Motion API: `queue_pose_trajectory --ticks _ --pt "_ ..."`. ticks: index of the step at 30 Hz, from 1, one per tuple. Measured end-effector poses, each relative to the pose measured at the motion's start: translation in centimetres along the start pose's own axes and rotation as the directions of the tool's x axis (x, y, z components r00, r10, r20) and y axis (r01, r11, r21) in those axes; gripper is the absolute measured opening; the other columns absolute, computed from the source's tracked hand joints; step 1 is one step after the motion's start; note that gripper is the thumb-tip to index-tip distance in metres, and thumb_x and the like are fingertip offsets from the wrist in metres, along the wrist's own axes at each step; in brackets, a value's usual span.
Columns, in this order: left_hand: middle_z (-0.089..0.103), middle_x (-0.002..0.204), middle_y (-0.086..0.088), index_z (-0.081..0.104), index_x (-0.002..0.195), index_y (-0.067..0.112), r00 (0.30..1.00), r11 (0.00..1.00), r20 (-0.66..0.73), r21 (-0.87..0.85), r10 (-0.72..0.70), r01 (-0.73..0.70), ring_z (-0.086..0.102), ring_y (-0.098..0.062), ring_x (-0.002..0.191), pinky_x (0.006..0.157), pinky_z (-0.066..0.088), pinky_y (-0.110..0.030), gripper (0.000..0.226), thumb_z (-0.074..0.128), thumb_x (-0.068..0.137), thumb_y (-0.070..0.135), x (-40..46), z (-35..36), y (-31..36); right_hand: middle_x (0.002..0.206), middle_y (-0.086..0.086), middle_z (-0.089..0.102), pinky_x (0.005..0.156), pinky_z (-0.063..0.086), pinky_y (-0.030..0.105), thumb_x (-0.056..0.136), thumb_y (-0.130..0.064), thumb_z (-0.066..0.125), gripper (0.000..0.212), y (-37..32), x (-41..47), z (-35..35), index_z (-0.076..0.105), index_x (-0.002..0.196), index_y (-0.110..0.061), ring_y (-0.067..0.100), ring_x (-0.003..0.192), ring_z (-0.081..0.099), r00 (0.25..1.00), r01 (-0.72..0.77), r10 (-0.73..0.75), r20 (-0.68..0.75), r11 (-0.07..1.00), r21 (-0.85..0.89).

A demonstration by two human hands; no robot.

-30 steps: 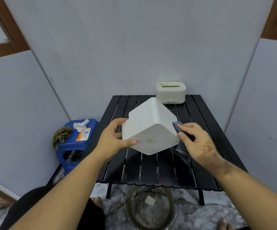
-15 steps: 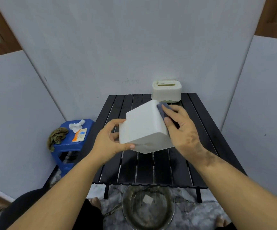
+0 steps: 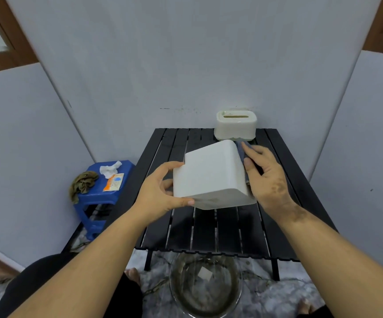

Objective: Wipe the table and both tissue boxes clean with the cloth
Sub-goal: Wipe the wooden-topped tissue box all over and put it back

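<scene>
I hold a white tissue box (image 3: 211,174) tilted in the air above the black slatted table (image 3: 211,230). My left hand (image 3: 160,193) grips its left end, thumb along the lower edge. My right hand (image 3: 266,177) presses a blue-grey cloth (image 3: 241,148) flat against the box's right side; most of the cloth is hidden under the palm. A second, cream tissue box (image 3: 236,126) with a slot on top stands upright at the table's far edge, against the wall.
A blue plastic stool (image 3: 99,198) left of the table carries an olive rag (image 3: 82,184), a crumpled tissue and a small packet. A clear glass bowl (image 3: 205,288) sits on the floor before the table's front edge. Grey panels close in on three sides.
My right hand with the cloth has slid from the box's near right corner up along its right side toward the far end. The box has tipped a little flatter.
</scene>
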State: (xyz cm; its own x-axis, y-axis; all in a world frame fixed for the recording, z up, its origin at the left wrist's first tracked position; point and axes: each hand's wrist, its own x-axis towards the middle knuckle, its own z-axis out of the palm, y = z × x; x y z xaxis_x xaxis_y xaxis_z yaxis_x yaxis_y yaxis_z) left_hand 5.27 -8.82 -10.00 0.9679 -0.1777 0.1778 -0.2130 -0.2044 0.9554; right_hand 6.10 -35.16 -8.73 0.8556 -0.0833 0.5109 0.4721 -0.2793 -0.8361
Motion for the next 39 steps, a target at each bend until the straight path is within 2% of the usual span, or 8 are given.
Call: queue_pose_trajectory --ticks 4,11,15,21,27,30,33,39 --pt "0.056 0.138 0.013 0.058 0.128 0.039 1.0 1.0 0.003 0.016 -0.002 0.002 0.059 -0.02 0.127 0.088 0.062 -0.042 0.084 0.096 0.062 0.003 0.0 -0.2 0.1 0.124 -0.007 0.056 0.107 0.043 0.039 0.097 -0.007 0.052 0.037 1.7 -0.3 -0.1 0.06 0.13 -0.022 0.004 0.119 0.052 0.992 -0.116 0.115 -0.049 0.993 -0.033" --pt "0.053 0.136 0.02 0.055 0.125 0.044 0.999 0.996 0.001 0.08 0.045 -0.045 0.059 -0.015 0.126 0.088 0.062 -0.037 0.085 0.097 0.061 0.007 -0.8 0.3 0.3 0.125 -0.002 0.059 0.099 0.045 0.02 0.095 -0.004 0.056 0.035 -2.8 0.6 -0.3 0.063 0.126 -0.019 0.011 0.121 0.055 0.986 0.149 -0.151 0.074 0.988 0.035" --pt "0.049 0.134 0.015 0.054 0.125 0.036 0.981 0.956 -0.018 0.227 0.194 -0.185 0.054 -0.01 0.126 0.086 0.059 -0.023 0.079 0.095 0.064 0.009 -1.6 1.3 0.4 0.12 -0.012 0.063 0.087 0.057 0.039 0.096 -0.011 0.055 0.033 -0.4 0.0 -1.1 0.068 0.118 -0.033 0.01 0.113 0.06 0.987 -0.158 0.157 0.018 0.983 0.098" --pt "0.034 0.125 0.019 0.045 0.127 0.033 0.916 0.775 0.022 0.525 0.401 -0.352 0.04 0.004 0.124 0.09 0.051 -0.015 0.071 0.086 0.073 0.011 -2.5 2.8 -0.4 0.132 -0.003 0.06 0.103 0.043 0.021 0.097 -0.022 0.05 0.025 -0.3 -1.7 -1.4 0.066 0.117 -0.025 0.005 0.124 0.053 0.977 -0.211 0.194 0.087 0.926 0.314" --pt "0.027 0.127 0.021 0.043 0.13 0.026 0.95 0.764 0.115 0.57 0.29 -0.303 0.036 0.0 0.123 0.101 0.037 -0.007 0.065 0.084 0.08 0.026 -3.2 4.1 -1.2 0.129 0.004 0.063 0.097 0.05 0.032 0.066 -0.054 0.076 0.073 1.2 -2.2 -2.6 0.063 0.125 -0.013 0.019 0.122 0.058 0.96 -0.279 0.256 0.112 0.841 0.463" --pt "0.037 0.123 0.014 0.053 0.123 0.016 0.935 0.749 0.122 0.568 0.334 -0.341 0.04 -0.009 0.122 0.103 0.037 -0.009 0.036 0.071 0.091 0.018 -3.6 4.5 -1.8 0.127 0.004 0.065 0.103 0.046 0.046 0.078 -0.035 0.07 0.058 2.2 -2.5 -2.8 0.06 0.128 -0.007 0.02 0.121 0.059 0.952 -0.304 0.279 0.123 0.825 0.477" --pt "0.044 0.115 0.012 0.062 0.112 0.013 0.928 0.736 0.083 0.584 0.364 -0.342 0.043 -0.013 0.117 0.099 0.035 -0.007 0.022 0.07 0.091 0.015 -3.9 5.0 -2.5 0.127 0.002 0.065 0.105 0.045 0.039 0.095 0.0 0.049 0.037 3.1 -2.7 -2.8 0.055 0.131 -0.003 0.017 0.123 0.057 0.952 -0.305 0.278 0.127 0.845 0.439" --pt "0.063 0.096 0.007 0.076 0.101 0.014 0.928 0.704 0.014 0.648 0.371 -0.291 0.041 -0.011 0.112 0.094 0.041 -0.022 0.021 0.083 0.082 0.02 -4.9 6.5 -3.8 0.131 0.0 0.061 0.102 0.047 0.036 0.094 0.009 0.046 0.043 4.2 -2.9 -3.0 0.059 0.129 -0.013 0.016 0.125 0.055 0.955 -0.287 0.242 0.174 0.905 0.315"
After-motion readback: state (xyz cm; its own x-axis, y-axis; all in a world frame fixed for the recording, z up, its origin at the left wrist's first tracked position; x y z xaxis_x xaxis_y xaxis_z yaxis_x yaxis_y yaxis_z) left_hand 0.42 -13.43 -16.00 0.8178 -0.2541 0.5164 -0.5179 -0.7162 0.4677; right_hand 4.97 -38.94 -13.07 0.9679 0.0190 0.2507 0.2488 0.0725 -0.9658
